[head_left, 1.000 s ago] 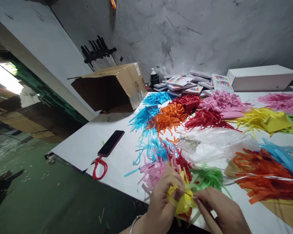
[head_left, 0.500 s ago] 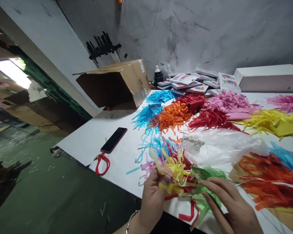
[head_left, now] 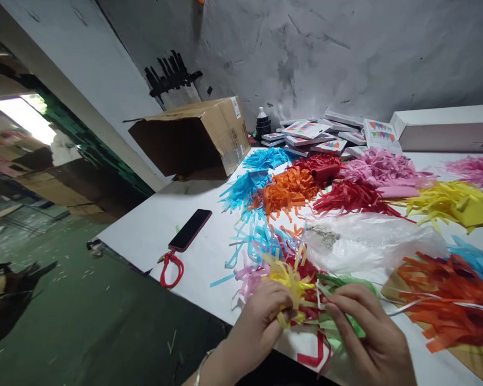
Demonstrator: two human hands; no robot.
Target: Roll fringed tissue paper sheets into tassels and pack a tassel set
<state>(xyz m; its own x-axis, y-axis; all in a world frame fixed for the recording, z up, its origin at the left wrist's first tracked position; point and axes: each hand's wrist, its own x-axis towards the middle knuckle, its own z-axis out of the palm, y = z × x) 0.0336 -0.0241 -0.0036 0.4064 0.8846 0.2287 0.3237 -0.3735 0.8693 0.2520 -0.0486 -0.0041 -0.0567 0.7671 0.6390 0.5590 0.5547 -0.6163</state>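
Note:
Near the table's front edge, my left hand (head_left: 261,316) is closed around the base of a yellow paper tassel (head_left: 292,281). My right hand (head_left: 368,327) pinches a thin white string (head_left: 408,306), which trails off to the right. A short white end shows between the hands. Green paper strips (head_left: 354,281) lie behind and under the right fingers. Red strips hang down between the hands, and a pale pink tassel (head_left: 249,281) lies just left of the yellow one. What sits inside each grip is partly hidden by the fingers.
Fringed bundles in blue, orange (head_left: 292,187), red, pink and yellow lie across the white table (head_left: 137,236). Nearby are a clear plastic bag (head_left: 378,238), orange-red tassels (head_left: 451,297), a phone (head_left: 191,230), an open cardboard box (head_left: 225,128), flat printed packs (head_left: 306,130) and a long white box (head_left: 446,128).
My left hand has turned over, its fingers now folded down on the yellow tassel. My right thumb and fingertips have closed into a pinch, and the white end now stands up between the hands.

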